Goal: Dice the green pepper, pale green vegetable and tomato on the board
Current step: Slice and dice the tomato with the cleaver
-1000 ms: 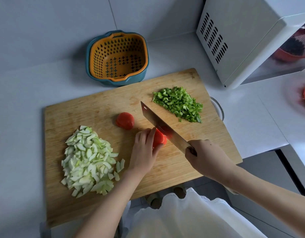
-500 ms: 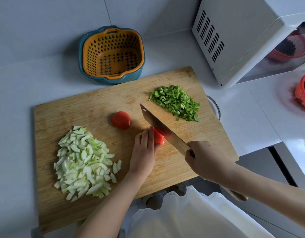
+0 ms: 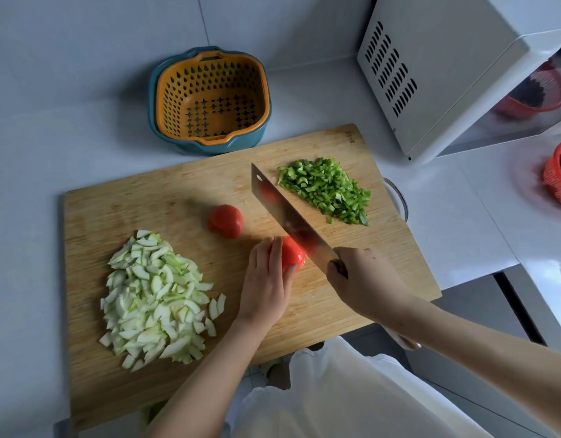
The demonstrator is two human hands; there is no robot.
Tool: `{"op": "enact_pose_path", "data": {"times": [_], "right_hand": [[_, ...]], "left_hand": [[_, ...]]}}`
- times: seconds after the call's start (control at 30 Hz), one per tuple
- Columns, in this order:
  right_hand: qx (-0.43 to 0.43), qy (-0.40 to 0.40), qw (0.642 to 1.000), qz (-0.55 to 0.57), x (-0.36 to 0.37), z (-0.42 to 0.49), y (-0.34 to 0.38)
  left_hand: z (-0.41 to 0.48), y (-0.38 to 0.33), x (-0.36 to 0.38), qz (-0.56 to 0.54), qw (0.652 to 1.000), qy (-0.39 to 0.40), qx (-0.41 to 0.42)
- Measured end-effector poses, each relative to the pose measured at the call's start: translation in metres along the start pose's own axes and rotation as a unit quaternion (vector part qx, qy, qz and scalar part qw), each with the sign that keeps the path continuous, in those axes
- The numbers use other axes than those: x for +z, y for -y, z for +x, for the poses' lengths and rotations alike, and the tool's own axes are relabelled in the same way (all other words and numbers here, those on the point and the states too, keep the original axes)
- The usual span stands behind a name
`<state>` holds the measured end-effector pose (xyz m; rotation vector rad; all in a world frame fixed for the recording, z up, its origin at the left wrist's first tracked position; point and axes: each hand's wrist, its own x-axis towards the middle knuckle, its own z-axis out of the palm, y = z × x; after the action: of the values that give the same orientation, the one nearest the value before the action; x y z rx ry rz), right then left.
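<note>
- Fingers [image 3: 266,257] of left hand [image 3: 263,289]: pressed together, curled over tomato half [image 3: 293,256], centre of board [image 3: 146,200].
- And right hand [image 3: 361,279]?
- Wrapped round knife [image 3: 288,213] handle. Blade now against that half's right side, more red exposed than before, so slicing looks underway.
- Rest?
- Diced: green pepper [image 3: 326,189] far-right corner, pale green vegetable [image 3: 155,298] front-left. Still whole: second tomato half [image 3: 226,221].

The person wore a loose white garment [image 3: 336,396], thin and softly creased, with a scalloped edge at its hem. The arms [image 3: 209,374] were bare down to the left hand [image 3: 266,289] and right hand [image 3: 364,282].
</note>
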<state>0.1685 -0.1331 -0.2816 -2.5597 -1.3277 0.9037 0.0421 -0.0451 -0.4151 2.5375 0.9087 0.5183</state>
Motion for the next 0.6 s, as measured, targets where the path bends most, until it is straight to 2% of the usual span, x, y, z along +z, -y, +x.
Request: {"op": "enact_pose_path", "data": {"times": [0.37, 0.5, 0.6], "right_hand": [[0.047, 0.086, 0.993, -0.063, -0.014, -0.032, -0.01], [0.04, 0.109, 0.993, -0.036, -0.014, -0.019, -0.004], [0.028, 0.089, 0.996, -0.011, 0.003, 0.009, 0.006]], "left_hand": [[-0.002, 0.005, 0.005, 0.042, 0.999, -0.002, 0.026], [0.0, 0.005, 0.005, 0.044, 0.999, -0.008, 0.027], [0.001, 0.004, 0.004, 0.048, 0.998, -0.009, 0.032]]}}
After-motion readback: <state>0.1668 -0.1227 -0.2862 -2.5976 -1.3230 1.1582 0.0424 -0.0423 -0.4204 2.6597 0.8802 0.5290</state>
